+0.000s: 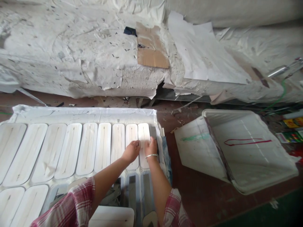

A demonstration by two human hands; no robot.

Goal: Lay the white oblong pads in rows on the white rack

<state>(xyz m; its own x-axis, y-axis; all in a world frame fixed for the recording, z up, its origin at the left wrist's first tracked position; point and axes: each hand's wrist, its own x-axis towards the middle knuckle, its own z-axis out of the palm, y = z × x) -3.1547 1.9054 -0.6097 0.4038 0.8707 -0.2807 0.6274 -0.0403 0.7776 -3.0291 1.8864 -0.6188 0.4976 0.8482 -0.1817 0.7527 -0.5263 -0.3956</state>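
White pad [144,138] lies flat under both hands' grip, left hand [131,151], right hand [151,147]

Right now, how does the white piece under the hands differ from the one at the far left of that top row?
The piece under the hands has both the left hand and right hand on it; the far-left piece lies untouched. The first sits at the row's right end beside an uncovered grey slot; the other at the left edge. Both are white, rounded, with a dark centre line.
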